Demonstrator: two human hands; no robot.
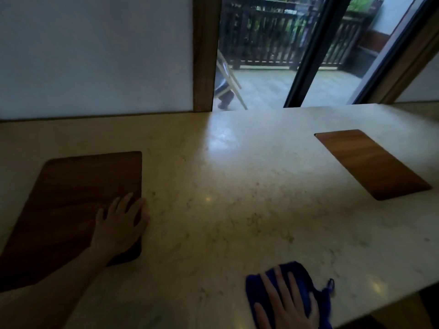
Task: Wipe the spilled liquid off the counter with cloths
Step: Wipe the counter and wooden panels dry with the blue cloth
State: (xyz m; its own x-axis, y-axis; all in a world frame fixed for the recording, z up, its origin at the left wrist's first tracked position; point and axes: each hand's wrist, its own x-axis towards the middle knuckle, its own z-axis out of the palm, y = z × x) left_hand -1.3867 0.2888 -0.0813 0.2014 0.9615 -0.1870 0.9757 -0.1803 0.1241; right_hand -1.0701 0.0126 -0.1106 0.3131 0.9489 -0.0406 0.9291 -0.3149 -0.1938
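A pale marble counter (237, 186) fills the lower view. My right hand (287, 302) lies flat with fingers spread on a blue cloth (301, 276), pressing it onto the counter near the front edge. My left hand (118, 224) rests palm down, fingers apart, on the right edge of a dark wooden mat (71, 198) at the left. I cannot make out any liquid on the stone; only light glints show.
A second wooden mat (370, 162) lies at the far right. A white wall panel (95, 55) and wooden post (204, 55) stand behind the counter. A glass door (273, 67) shows a balcony with a chair. The counter's right front edge (380, 298) drops off.
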